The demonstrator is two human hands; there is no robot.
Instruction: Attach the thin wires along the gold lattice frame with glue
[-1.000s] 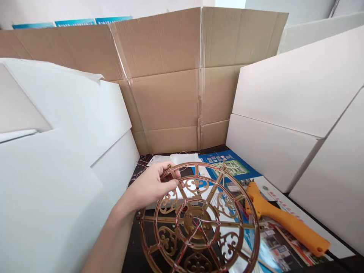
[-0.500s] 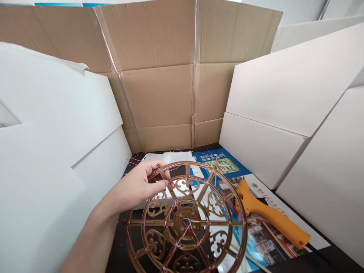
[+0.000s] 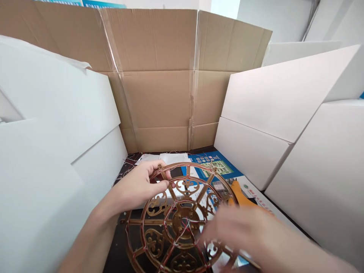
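A round bronze-coloured frame [image 3: 186, 223] with scroll ornaments is tilted up at the bottom middle. Red and white wires run along its rings and cross at its hub. My left hand [image 3: 148, 182] grips the upper left rim, thumb in front and fingers behind. Over the lower right part of the frame is my right hand [image 3: 236, 231], smeared by motion; its fingertips are near the hub, and whether they hold anything is unclear. Behind it, the orange glue gun [image 3: 241, 196] is partly covered.
Brown cardboard [image 3: 159, 98] stands at the back, with white panels on the left [image 3: 57, 113] and right [image 3: 264, 98]. Printed sheets [image 3: 224, 167] lie on the dark table. Thin loose wires [image 3: 125, 167] lie at the back left.
My right hand has come in from the right over the frame and now covers much of the glue gun. My left hand keeps its grip. The view has shifted slightly.
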